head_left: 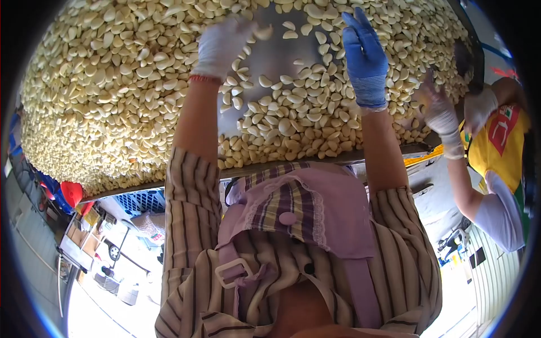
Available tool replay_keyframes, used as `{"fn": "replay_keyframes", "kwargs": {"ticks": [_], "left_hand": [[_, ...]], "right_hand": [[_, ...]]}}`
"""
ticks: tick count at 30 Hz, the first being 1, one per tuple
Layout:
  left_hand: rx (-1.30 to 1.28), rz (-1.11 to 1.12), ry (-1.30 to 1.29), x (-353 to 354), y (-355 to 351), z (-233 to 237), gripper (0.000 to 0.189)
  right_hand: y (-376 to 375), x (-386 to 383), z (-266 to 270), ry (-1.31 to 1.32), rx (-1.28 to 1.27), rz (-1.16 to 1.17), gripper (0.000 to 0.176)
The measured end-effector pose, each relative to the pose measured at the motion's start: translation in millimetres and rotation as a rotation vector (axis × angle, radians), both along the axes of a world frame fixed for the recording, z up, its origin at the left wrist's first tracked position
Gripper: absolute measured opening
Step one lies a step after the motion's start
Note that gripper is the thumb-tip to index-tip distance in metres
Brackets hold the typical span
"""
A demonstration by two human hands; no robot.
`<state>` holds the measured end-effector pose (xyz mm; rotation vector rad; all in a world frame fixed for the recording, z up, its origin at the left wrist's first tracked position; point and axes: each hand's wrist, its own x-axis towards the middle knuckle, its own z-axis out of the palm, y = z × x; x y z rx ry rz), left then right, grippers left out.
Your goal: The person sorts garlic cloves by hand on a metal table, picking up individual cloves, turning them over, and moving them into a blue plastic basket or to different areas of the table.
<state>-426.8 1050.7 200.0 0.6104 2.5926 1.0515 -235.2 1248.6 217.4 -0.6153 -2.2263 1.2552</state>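
blue-gloved right hand (366,59): i see its fingers (367,32) straight, narrowly spaced over garlic cloves (313,90); white-gloved left hand (223,46) blurs, its fingers' hold i can't tell.

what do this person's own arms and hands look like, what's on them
The left hand wears a white glove with red wrist trim; the right hand wears a blue glove with a ribbed cuff. Pale, dark-striped sleeves end below bare forearms.
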Motion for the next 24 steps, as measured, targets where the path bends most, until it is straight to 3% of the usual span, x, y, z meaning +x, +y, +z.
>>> {"fn": "replay_keyframes", "kwargs": {"ticks": [2, 4, 5, 6, 7, 8, 10, 12, 14, 19, 22, 23, 24], "left_hand": [[-0.693, -0.607, -0.056, 9, -6, 36, 0.05], [-0.696, -0.54, -0.051, 22, -2, 31, 0.06], [-0.512, -0.49, 0.163, 29, 4, 29, 0.064], [-0.319, -0.435, 0.371, 37, 11, 27, 0.068], [-0.387, -0.534, 0.292, 42, 23, 26, 0.067], [-0.38, -0.54, 0.282, 47, 26, 19, 0.067], [-0.348, -0.761, 0.194, 60, 30, 2, 0.062], [-0.344, -0.688, 0.268, 81, 19, 0, 0.06], [-0.241, -0.502, 0.102, 91, 7, 4, 0.06], [-0.525, -0.488, -0.103, 106, 9, 16, 0.058], [-0.32, -0.346, -0.187, 112, -7, 7, 0.043], [-0.022, -0.207, -0.442, 113, -15, 6, 0.036], [0.281, -0.06, -0.686, 115, -19, 11, 0.029]], "right_hand": [[-1, -1, -2, 0.01, -0.068, -0.019, 0.03], [-1, -4, -15, 0.15, 0.16, -0.027, 0.031], [-1, -1, -18, 0.143, 0.16, -0.027, 0.031], [-7, -3, -10, 0.09, -0.002, -0.066, 0.031], [-11, -2, -3, 0.034, -0.164, -0.109, 0.031], [-13, 1, 0, 0.022, -0.16, -0.114, 0.031], [-11, 3, 6, 0.048, -0.118, -0.217, 0.03], [-5, 10, 15, 0.022, -0.12, -0.244, 0.03], [-1, 17, 16, 0.032, -0.178, -0.261, 0.029], [-8, 27, 7, 0.067, -0.326, -0.198, 0.028], [-24, 38, 10, 0.01, -0.531, -0.028, 0.029], [-29, 41, 12, -0.116, -0.224, 0.073, 0.034], [-35, 41, 8, -0.118, -0.223, 0.074, 0.034]]}}
